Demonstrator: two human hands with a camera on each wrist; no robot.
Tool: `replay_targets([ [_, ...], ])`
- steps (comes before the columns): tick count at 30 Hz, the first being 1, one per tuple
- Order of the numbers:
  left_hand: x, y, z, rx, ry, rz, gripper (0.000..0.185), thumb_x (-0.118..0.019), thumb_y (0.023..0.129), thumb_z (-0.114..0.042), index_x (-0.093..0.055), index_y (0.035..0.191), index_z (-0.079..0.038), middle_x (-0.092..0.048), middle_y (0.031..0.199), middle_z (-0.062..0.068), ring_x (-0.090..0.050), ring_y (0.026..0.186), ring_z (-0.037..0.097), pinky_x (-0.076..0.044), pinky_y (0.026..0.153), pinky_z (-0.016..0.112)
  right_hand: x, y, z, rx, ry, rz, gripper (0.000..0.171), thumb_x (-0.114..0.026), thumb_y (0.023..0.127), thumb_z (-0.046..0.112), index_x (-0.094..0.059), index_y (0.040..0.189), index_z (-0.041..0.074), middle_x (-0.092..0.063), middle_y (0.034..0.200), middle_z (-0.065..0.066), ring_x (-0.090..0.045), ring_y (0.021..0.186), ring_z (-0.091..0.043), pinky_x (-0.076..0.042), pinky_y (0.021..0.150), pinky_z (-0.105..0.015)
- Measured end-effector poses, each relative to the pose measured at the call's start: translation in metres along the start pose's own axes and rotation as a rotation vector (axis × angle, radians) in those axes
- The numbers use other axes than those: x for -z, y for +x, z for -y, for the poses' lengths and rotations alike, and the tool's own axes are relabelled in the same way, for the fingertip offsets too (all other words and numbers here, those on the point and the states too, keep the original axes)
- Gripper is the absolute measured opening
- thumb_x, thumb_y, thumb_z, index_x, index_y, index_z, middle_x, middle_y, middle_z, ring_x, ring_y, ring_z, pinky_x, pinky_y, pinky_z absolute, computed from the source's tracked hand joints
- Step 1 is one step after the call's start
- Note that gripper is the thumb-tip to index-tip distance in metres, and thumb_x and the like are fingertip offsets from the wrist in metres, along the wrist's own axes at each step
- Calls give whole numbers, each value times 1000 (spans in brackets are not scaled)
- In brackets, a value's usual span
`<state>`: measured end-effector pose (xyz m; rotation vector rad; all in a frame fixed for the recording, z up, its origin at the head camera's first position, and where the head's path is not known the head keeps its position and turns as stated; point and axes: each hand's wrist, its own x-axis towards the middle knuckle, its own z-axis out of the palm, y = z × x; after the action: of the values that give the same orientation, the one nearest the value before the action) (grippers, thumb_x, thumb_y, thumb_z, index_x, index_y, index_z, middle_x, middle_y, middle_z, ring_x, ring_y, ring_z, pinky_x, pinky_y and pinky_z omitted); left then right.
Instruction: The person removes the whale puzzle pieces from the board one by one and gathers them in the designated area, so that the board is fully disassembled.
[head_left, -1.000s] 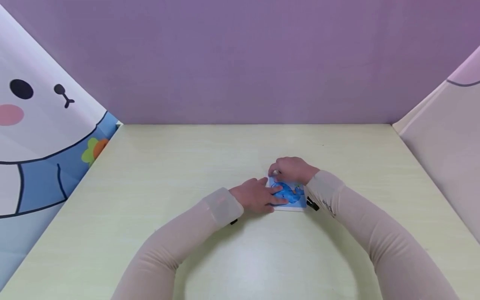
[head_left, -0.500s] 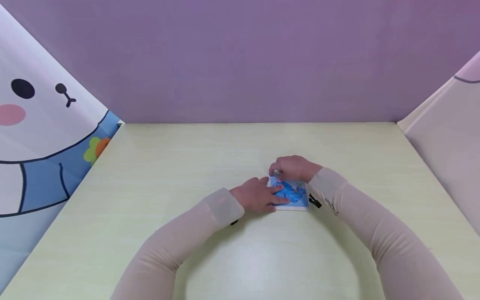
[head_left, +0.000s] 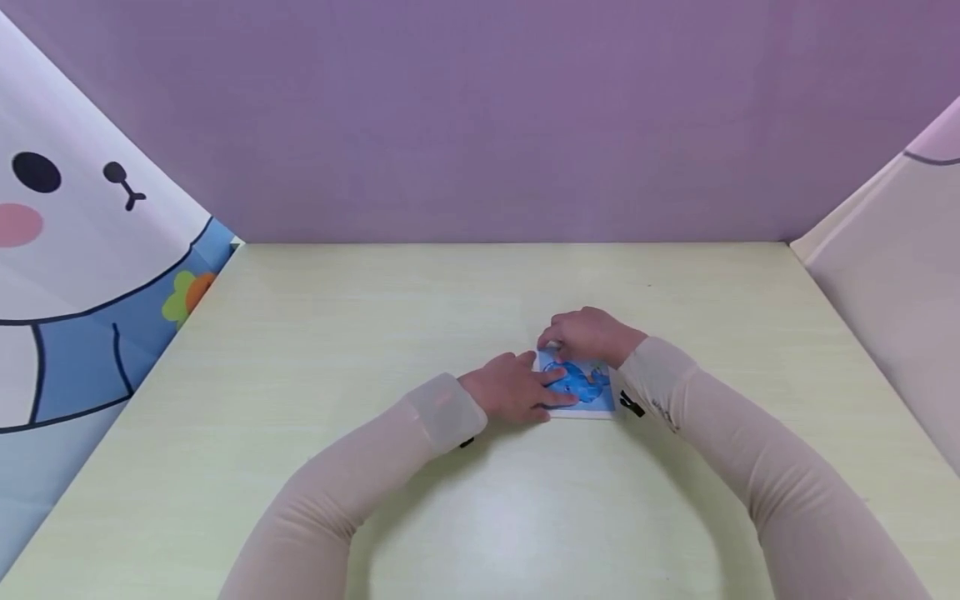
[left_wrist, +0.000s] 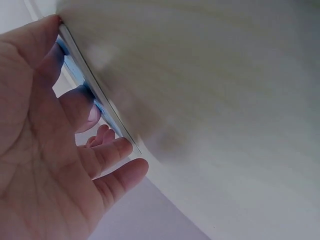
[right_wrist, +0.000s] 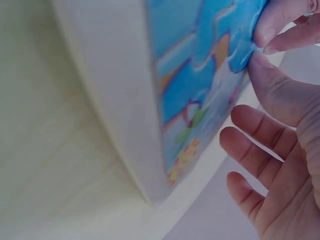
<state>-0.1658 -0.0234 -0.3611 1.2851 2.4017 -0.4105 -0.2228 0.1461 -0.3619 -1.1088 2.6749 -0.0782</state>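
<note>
Blue puzzle board [head_left: 583,388] lies flat on pale table [head_left: 315,350], centre-right, between your hands. Your left hand [head_left: 517,392] rests on its left edge, fingers straight, pressing picture. Your right hand [head_left: 588,336] sits at far edge, thumb and fingertips [right_wrist: 267,30] pinching blue puzzle piece [right_wrist: 220,35] in board. Rabbit panel [head_left: 82,275] stands at left.

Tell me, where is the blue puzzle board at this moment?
In the head view the blue puzzle board lies flat on the table, right of centre, between the left hand and right hand.
</note>
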Motion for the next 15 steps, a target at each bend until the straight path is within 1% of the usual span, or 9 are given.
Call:
replay_targets([
  [5,-1,-1,1,3,8,4,52,-42,102,-46,-25,151,-46,-18,161,-8,-28,143,41,-37,108,49,0,0,1,59,-107,-56,28,-75,85,20,-73,113,18,-68,93,-1,-64,83,-18,-50,74,-40],
  [9,-1,-5,2,12,10,9,51,-41,102,-46,-24,150,-47,-17,161,-8,-28,142,42,-37,108,49,1,0,4,83,-180,-59,32,-76,85,23,-72,116,21,-69,96,-1,-65,87,-19,-51,79,-44],
  [12,-1,-6,3,17,8,9,51,-41,102,-47,-25,150,-47,-17,161,-8,-28,142,42,-37,108,50,1,1,6,80,-185,-55,32,-74,86,23,-70,118,20,-70,100,-3,-66,93,-22,-51,83,-46],
  [15,-1,-6,3,18,16,13,51,-42,102,-47,-24,150,-48,-18,161,-8,-28,143,41,-38,107,49,0,3,7,92,-162,-80,27,-73,87,20,-71,115,19,-71,100,-3,-67,91,-22,-52,82,-46],
])
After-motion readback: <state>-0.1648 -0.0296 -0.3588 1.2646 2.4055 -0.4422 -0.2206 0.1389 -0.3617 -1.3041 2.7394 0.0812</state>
